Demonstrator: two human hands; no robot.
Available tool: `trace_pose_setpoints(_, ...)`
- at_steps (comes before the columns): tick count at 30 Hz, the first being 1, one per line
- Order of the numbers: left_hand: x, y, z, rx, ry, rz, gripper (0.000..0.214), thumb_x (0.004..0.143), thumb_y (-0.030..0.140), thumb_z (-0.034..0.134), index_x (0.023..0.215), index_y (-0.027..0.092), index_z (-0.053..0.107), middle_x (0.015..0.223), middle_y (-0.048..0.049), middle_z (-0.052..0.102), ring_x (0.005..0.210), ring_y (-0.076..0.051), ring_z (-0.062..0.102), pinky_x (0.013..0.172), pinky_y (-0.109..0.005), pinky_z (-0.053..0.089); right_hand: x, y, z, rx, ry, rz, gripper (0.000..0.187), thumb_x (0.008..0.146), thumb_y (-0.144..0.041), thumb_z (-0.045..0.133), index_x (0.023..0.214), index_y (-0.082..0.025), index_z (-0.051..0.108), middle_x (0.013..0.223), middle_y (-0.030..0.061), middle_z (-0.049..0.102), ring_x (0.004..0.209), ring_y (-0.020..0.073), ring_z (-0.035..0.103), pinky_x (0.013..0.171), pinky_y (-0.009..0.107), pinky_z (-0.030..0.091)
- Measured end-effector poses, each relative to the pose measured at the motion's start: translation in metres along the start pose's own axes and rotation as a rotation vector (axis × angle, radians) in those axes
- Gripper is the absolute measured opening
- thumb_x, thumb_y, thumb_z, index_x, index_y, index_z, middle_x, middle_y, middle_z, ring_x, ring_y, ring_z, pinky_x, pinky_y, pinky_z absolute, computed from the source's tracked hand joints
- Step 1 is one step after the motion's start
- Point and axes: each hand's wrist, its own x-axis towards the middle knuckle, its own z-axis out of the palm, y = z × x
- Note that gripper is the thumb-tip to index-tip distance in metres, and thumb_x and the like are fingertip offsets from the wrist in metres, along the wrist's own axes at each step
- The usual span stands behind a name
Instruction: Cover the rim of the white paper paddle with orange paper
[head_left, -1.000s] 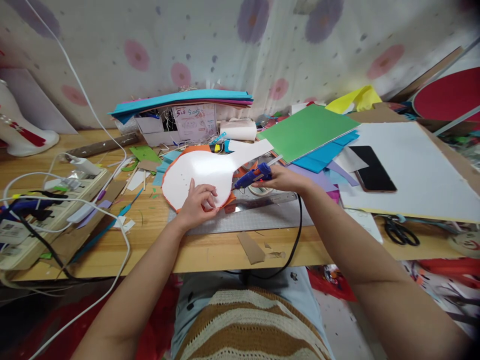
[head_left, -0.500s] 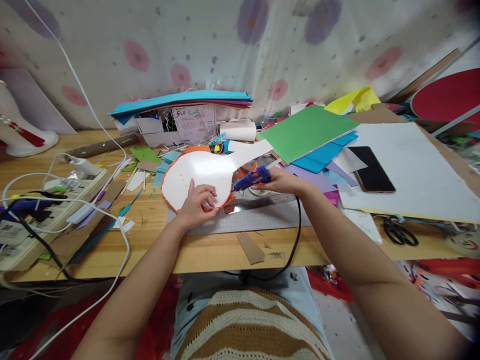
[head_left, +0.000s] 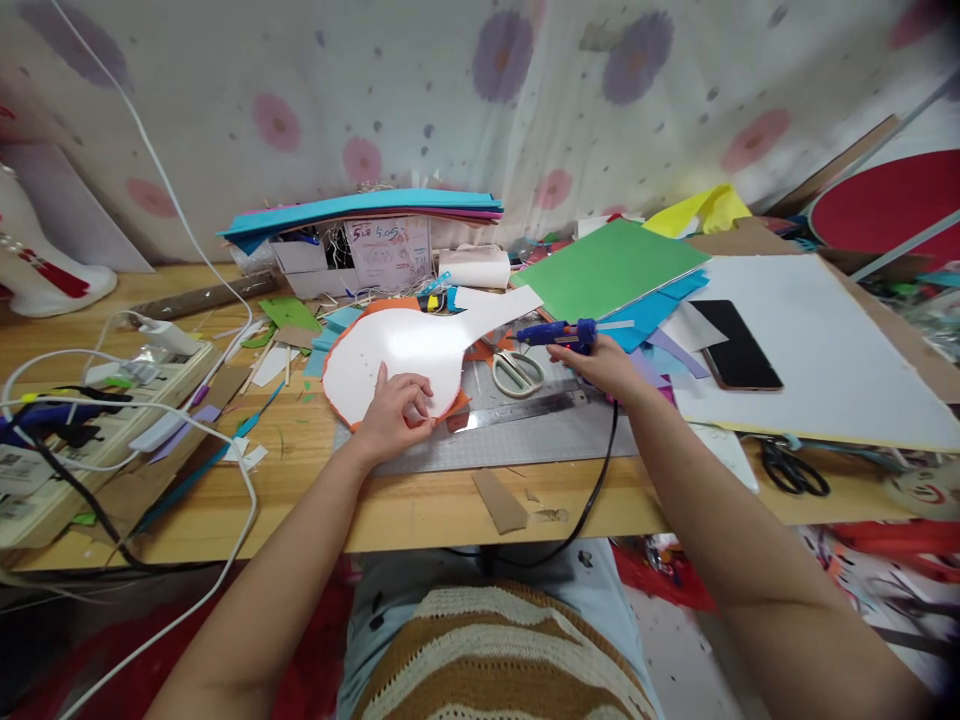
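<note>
A white paddle-shaped cutout [head_left: 409, 350] lies on an orange sheet [head_left: 459, 404] in the middle of the wooden table. My left hand [head_left: 394, 412] presses its near edge, fingers curled on the paper. My right hand [head_left: 598, 362] is closed round a blue glue gun [head_left: 556, 333], held level above the table to the right of the cutout, nozzle pointing left. The gun's black cord [head_left: 592, 490] drops over the table edge. White-handled scissors [head_left: 517, 373] and a steel ruler [head_left: 525, 410] lie between my hands.
A green sheet [head_left: 607, 268] tops blue papers at the back right, beside a black phone [head_left: 735, 345] on a big white board [head_left: 825, 340]. Black scissors [head_left: 791, 468] lie at the right edge. A power strip [head_left: 97, 420] with white cables sits left. Paper stacks [head_left: 360, 207] line the back.
My right hand has drawn the glue gun back to the right, off the cutout's edge, and the scissors under it now show. My left hand has stayed put.
</note>
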Motion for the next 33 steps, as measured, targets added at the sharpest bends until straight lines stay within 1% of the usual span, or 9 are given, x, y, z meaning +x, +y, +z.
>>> trace_pose_setpoints(3, 0.001, 0.0, 0.0, 0.007, 0.014, 0.012, 0.016, 0.068, 0.019, 0.058, 0.064, 0.019, 0.043, 0.094, -0.0011, 0.06, 0.102, -0.017, 0.054, 0.11, -0.054, 0.004, 0.005, 0.009, 0.015, -0.035, 0.138, 0.116, 0.043, 0.072, -0.057, 0.053, 0.078, -0.016, 0.066, 0.074, 0.0094, 0.067, 0.07, 0.022, 0.061, 0.063, 0.031, 0.044)
trace_pose_setpoints(8, 0.0, -0.001, 0.001, 0.0, 0.022, 0.005, 0.015, 0.069, 0.019, 0.057, 0.064, 0.019, 0.042, 0.094, -0.0014, 0.06, 0.102, -0.017, 0.054, 0.11, -0.055, 0.004, 0.017, 0.015, 0.039, -0.175, 0.19, 0.187, 0.047, 0.076, -0.058, 0.048, 0.087, -0.016, 0.063, 0.083, 0.0127, 0.066, 0.084, 0.0268, 0.061, 0.071, 0.034, 0.044)
trace_pose_setpoints(11, 0.0, 0.001, 0.0, 0.002, 0.02, -0.012, 0.016, 0.069, 0.019, 0.057, 0.064, 0.019, 0.042, 0.094, -0.0015, 0.06, 0.102, -0.018, 0.055, 0.11, -0.055, 0.004, 0.011, 0.022, 0.037, -0.246, 0.219, 0.13, 0.053, 0.074, -0.061, 0.049, 0.098, -0.014, 0.058, 0.093, 0.0148, 0.063, 0.09, 0.0273, 0.058, 0.075, 0.036, 0.043)
trace_pose_setpoints(15, 0.001, 0.004, -0.001, -0.003, 0.013, -0.019, 0.016, 0.069, 0.02, 0.056, 0.063, 0.019, 0.041, 0.093, -0.0011, 0.06, 0.101, -0.017, 0.055, 0.11, -0.053, 0.005, -0.016, 0.024, 0.02, -0.416, 0.428, -0.039, 0.054, 0.068, -0.059, 0.058, 0.094, -0.012, 0.053, 0.097, 0.019, 0.056, 0.096, 0.032, 0.05, 0.078, 0.043, 0.039)
trace_pose_setpoints(17, 0.001, 0.005, -0.001, -0.007, 0.01, -0.014, 0.015, 0.068, 0.02, 0.056, 0.063, 0.019, 0.042, 0.094, -0.0009, 0.06, 0.101, -0.017, 0.055, 0.111, -0.053, 0.004, -0.031, 0.013, 0.017, -0.413, 0.329, -0.126, 0.043, 0.07, -0.055, 0.059, 0.084, -0.015, 0.053, 0.087, 0.0137, 0.057, 0.087, 0.0283, 0.051, 0.073, 0.04, 0.04)
trace_pose_setpoints(19, 0.001, 0.005, -0.001, -0.004, 0.007, -0.016, 0.014, 0.068, 0.019, 0.056, 0.063, 0.019, 0.042, 0.095, -0.0011, 0.06, 0.101, -0.017, 0.054, 0.111, -0.053, 0.003, -0.04, -0.006, 0.023, -0.315, 0.059, -0.255, 0.033, 0.074, -0.05, 0.058, 0.078, -0.018, 0.054, 0.08, 0.0077, 0.057, 0.076, 0.0219, 0.052, 0.068, 0.035, 0.041)
trace_pose_setpoints(22, 0.0, 0.006, -0.001, 0.004, 0.006, -0.023, 0.014, 0.067, 0.019, 0.055, 0.063, 0.019, 0.043, 0.096, -0.0014, 0.06, 0.102, -0.018, 0.054, 0.111, -0.053, 0.002, -0.038, -0.036, 0.046, -0.116, -0.181, -0.551, 0.033, 0.074, -0.042, 0.062, 0.097, -0.019, 0.057, 0.094, 0.0074, 0.057, 0.084, 0.0196, 0.051, 0.073, 0.032, 0.042)
trace_pose_setpoints(29, 0.001, 0.005, -0.003, 0.055, -0.058, -0.032, 0.012, 0.072, 0.027, 0.056, 0.076, 0.021, 0.046, 0.098, -0.0017, 0.058, 0.104, -0.02, 0.052, 0.11, -0.055, 0.003, -0.01, -0.071, 0.076, -0.071, -0.334, -0.856, 0.011, 0.081, -0.026, 0.057, 0.075, -0.018, 0.06, 0.085, 0.0065, 0.06, 0.086, 0.0186, 0.051, 0.079, 0.032, 0.039)
trace_pose_setpoints(33, 0.004, 0.005, -0.001, 0.122, -0.092, -0.023, 0.042, 0.067, 0.05, 0.064, 0.092, 0.021, 0.046, 0.096, -0.0016, 0.056, 0.093, -0.02, 0.053, 0.109, -0.056, 0.002, -0.007, -0.088, 0.081, -0.122, -0.311, -0.921, 0.007, 0.081, -0.017, 0.053, 0.077, -0.016, 0.059, 0.085, 0.008, 0.06, 0.086, 0.0191, 0.049, 0.079, 0.032, 0.039)
